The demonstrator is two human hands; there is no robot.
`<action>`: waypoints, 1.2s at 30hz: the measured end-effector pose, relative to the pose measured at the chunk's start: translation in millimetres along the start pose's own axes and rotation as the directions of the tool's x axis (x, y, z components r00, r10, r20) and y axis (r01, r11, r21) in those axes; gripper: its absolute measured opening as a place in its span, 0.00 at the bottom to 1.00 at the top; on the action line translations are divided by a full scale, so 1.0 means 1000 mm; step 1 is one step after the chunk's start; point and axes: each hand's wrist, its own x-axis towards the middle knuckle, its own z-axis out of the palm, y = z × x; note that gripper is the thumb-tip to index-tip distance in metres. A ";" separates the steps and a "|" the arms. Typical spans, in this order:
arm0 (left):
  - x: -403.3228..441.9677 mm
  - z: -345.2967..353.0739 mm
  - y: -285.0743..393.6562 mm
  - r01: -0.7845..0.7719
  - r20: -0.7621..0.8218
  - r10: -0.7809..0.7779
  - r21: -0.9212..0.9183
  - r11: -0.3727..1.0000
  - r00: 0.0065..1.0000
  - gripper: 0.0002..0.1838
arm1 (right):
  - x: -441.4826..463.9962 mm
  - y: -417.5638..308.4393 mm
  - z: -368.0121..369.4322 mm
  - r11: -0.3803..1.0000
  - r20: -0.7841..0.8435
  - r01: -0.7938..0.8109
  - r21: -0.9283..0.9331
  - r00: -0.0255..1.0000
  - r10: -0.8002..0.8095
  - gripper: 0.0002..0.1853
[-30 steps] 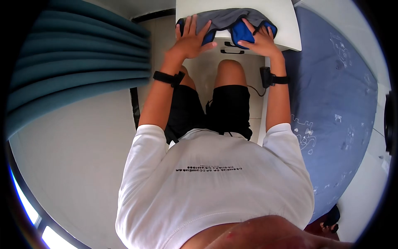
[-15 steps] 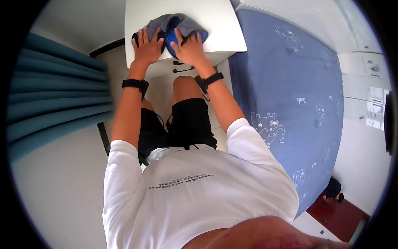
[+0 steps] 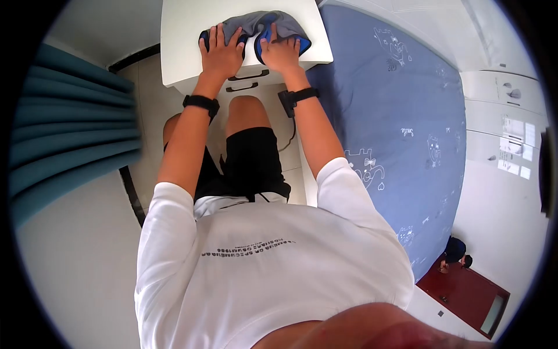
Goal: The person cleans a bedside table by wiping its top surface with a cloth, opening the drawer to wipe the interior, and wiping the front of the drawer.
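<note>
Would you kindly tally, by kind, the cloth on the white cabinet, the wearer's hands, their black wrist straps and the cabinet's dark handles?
Grey-and-blue cloth: 1
Hands: 2 (left hand, right hand)
Wrist straps: 2 (left strap, right strap)
Handles: 2 (upper handle, lower handle)
Total: 7

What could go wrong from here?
1. The grey-and-blue cloth lies near the front edge of the white drawer cabinet; a pull toward the body might drag it off.
2. It looks rumpled under the left hand and right hand; pressing could set creases.
3. The dark cable below the right wrist strap might snag.
</note>
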 end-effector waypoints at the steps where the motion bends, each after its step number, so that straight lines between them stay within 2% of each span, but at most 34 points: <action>1: -0.004 -0.001 0.004 0.002 -0.001 -0.002 -0.004 1.000 1.000 0.27 | -0.005 0.005 0.001 1.000 0.000 0.001 -0.005 1.000 -0.001 0.38; 4: -0.027 -0.004 0.015 0.000 -0.013 0.000 -0.044 0.999 1.000 0.27 | -0.036 0.016 -0.005 0.998 -0.069 0.062 0.014 0.996 -0.061 0.36; 6: -0.038 -0.005 0.016 -0.064 -0.041 0.061 -0.076 0.995 0.997 0.27 | -0.058 0.009 -0.012 0.985 -0.172 -0.101 -0.138 0.982 0.076 0.33; 7: -0.037 -0.003 0.015 -0.078 -0.093 0.070 -0.081 0.994 0.993 0.26 | -0.059 0.002 -0.011 0.985 -0.161 -0.105 -0.134 0.983 0.083 0.33; 9: -0.029 0.004 0.023 -0.071 -0.105 0.063 -0.076 0.995 0.992 0.26 | -0.052 -0.008 -0.009 0.986 -0.246 -0.144 -0.084 0.962 0.120 0.30; 13: 0.006 0.012 0.033 -0.081 -0.085 0.079 -0.028 0.996 0.993 0.28 | -0.010 -0.007 -0.002 0.995 -0.321 -0.063 -0.082 0.946 0.033 0.29; 16: 0.008 0.012 0.036 -0.077 -0.073 0.076 -0.014 0.997 0.994 0.29 | 0.022 0.003 0.007 0.999 -0.226 -0.016 -0.039 0.974 0.007 0.31; 17: 0.007 0.011 0.032 -0.083 -0.087 0.078 -0.062 0.995 0.993 0.29 | 0.035 0.000 0.013 1.000 -0.231 -0.015 -0.023 0.973 0.009 0.31; 19: 0.007 0.014 0.032 -0.088 -0.101 0.075 -0.121 0.989 0.992 0.29 | 0.056 -0.001 0.015 0.999 -0.073 0.009 -0.051 0.997 -0.013 0.32; 20: 0.011 0.015 0.033 -0.104 -0.104 0.092 -0.118 0.988 0.990 0.29 | 0.062 0.002 0.017 0.999 -0.084 -0.004 -0.046 0.996 0.000 0.32; 23: 0.024 0.020 0.034 -0.060 -0.070 0.060 0.001 0.998 0.996 0.31 | 0.072 0.018 0.021 0.989 -0.079 0.125 -0.078 0.988 -0.131 0.32; 24: 0.029 0.024 0.036 -0.077 -0.062 0.077 0.009 0.997 0.995 0.31 | 0.069 0.025 0.009 0.992 -0.083 0.108 -0.066 0.990 -0.114 0.32; 26: 0.038 0.026 0.028 -0.096 -0.047 0.092 -0.090 0.991 0.995 0.30 | 0.064 0.043 -0.022 1.000 0.075 -0.029 0.004 0.997 0.028 0.34; 28: 0.033 0.017 0.022 -0.152 0.029 0.159 -0.168 0.974 0.987 0.28 | 0.055 0.084 -0.023 0.993 0.037 -0.106 -0.058 0.993 0.108 0.36; 30: 0.015 -0.004 0.030 -0.147 0.166 0.181 -0.195 0.970 0.969 0.27 | 0.044 0.128 0.003 0.991 -0.235 0.133 0.024 0.964 -0.124 0.36; 32: -0.007 -0.009 0.031 -0.167 0.112 0.195 -0.219 0.961 0.974 0.26 | 0.027 0.127 0.004 0.983 -0.045 0.101 -0.157 0.993 -0.109 0.37; 33: -0.018 -0.017 0.028 -0.152 0.101 0.182 -0.249 0.957 0.978 0.25 | 0.013 0.105 -0.007 0.996 -0.053 0.002 -0.093 0.999 -0.007 0.38; 34: -0.024 -0.022 0.023 -0.138 0.092 0.169 -0.277 0.951 0.981 0.25 | 0.008 0.090 -0.009 0.997 -0.030 -0.018 -0.079 0.999 0.015 0.40; 35: -0.019 -0.021 0.013 -0.133 0.082 0.161 -0.273 0.953 0.984 0.25 | 0.009 0.073 0.009 0.998 -0.126 -0.018 -0.060 0.992 0.010 0.42; 36: -0.017 -0.018 -0.005 -0.051 0.029 0.059 -0.209 0.977 0.998 0.25 | 0.007 0.035 0.004 0.997 -0.094 0.025 -0.077 0.995 -0.033 0.42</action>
